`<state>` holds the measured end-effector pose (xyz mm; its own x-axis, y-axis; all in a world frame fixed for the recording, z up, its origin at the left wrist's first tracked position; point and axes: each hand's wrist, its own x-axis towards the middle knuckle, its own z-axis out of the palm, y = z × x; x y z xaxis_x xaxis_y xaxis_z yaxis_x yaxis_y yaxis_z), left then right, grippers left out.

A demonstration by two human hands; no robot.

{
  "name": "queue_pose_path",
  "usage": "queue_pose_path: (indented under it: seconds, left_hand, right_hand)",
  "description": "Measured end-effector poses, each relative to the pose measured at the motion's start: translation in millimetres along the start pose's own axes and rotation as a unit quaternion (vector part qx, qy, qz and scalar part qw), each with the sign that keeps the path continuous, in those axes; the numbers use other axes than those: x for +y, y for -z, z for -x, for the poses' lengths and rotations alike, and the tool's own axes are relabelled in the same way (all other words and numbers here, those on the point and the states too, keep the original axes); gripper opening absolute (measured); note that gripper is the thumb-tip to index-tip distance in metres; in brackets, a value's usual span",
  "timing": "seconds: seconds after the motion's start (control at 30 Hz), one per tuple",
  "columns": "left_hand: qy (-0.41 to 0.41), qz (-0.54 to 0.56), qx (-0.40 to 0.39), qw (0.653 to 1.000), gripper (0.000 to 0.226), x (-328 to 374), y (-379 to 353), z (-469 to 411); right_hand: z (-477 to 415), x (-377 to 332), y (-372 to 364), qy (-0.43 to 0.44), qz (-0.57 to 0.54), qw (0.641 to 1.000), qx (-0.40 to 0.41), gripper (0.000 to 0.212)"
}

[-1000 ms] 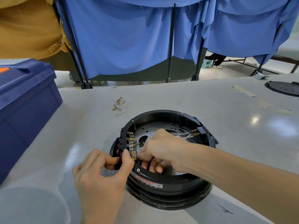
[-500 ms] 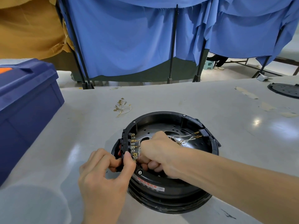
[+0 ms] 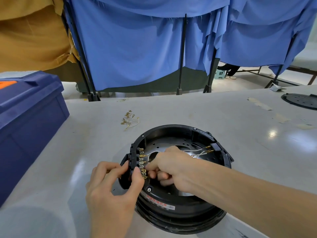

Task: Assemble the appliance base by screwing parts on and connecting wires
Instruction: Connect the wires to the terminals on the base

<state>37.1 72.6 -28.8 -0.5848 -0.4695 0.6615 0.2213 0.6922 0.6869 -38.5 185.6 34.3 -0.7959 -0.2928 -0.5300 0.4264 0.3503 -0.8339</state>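
Hands were placed at nine o'clock on the appliance base [image 3: 171,201] on the surface [image 3: 223,117]: the terminal block [image 3: 134,157] was pinched by the left hand [image 3: 111,186], a wire [image 3: 151,154] apparently by the curled right hand [image 3: 173,167]. Wiring was judged partly done; spare leads [image 3: 128,118] lay at twelve o'clock.

- We see the appliance base [image 3: 188,201] as glossy black plastic — its inner plate [image 3: 171,142] shiny metal.
- Our tabletop [image 3: 223,114] looks smooth, faintly glossy.
- The curtain [image 3: 128,48] is blue cloth.
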Motion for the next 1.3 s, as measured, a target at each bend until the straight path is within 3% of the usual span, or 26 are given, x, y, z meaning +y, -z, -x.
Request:
queue_pose_path:
  seconds: [0.17, 0.33, 0.57, 0.8, 1.07, 1.3]
  left_hand:
    - [-0.006, 0.016, 0.003, 1.000, 0.038, -4, -4, 0]
    - [-0.012, 0.006, 0.009, 1.000, 0.024, -2, -2, -1]
    - [0.011, -0.015, 0.025, 1.000, 0.038, 1, 0, 2]
    - [0.054, 0.089, -0.069, 0.992, 0.060, -1, 0, -5]
    - [0.061, 0.117, -0.077, 0.988, 0.057, 0, -1, -8]
    - [0.062, 0.112, -0.084, 0.988, 0.058, 1, 5, -8]
  right_hand:
    - [-3, -3, -7, -0.009, 0.024, 0.999, 0.037, 0.018]
    - [-1, -3, -4, -0.015, 0.023, 1.000, 0.011, 0.014]
    - [1, 1, -4, 0.017, -0.016, 0.999, 0.036, 0.022]
    - [-6, -7, -15, 0.007, -0.025, 0.998, 0.061, 0.023]
    - [-10, -11, -16, -0.022, -0.069, 0.995, 0.072, 0.032]
    - [4, -10, -8, -0.004, -0.080, 0.997, 0.020, 0.015]
